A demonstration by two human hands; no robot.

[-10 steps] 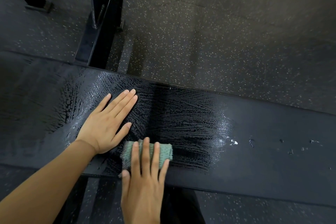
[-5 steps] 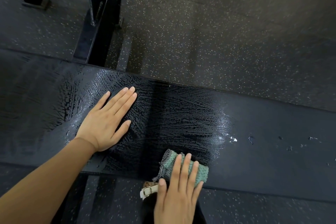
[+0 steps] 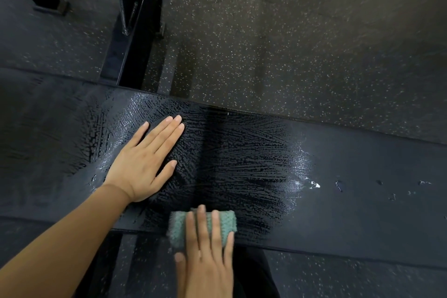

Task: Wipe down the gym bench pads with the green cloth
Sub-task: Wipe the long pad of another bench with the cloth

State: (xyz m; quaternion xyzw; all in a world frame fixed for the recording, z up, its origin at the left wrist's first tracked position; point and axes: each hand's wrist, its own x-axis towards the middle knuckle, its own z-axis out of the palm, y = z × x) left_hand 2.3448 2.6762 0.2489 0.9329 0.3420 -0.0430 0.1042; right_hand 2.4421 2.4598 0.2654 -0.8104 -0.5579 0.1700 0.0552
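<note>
My left hand point(image 3: 145, 164) lies spread flat on the bench pad point(image 3: 375, 167); my right hand point(image 3: 208, 259) presses the green cloth point(image 3: 177, 230) with straight fingers point(image 3: 202, 222) at the pad's near edge. The middle is streaked wet, so I judge it roughly half done: the droplets point(image 3: 338, 185) rightward look unwiped.

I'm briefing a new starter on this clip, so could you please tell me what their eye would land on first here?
The green cloth stands out most, bright against the dark bench pad at its near edge, with the right hand pressing flat on it. Next come the shiny wet streaks fanning across the pad's middle, where the left hand rests flat, fingers straight.
</note>
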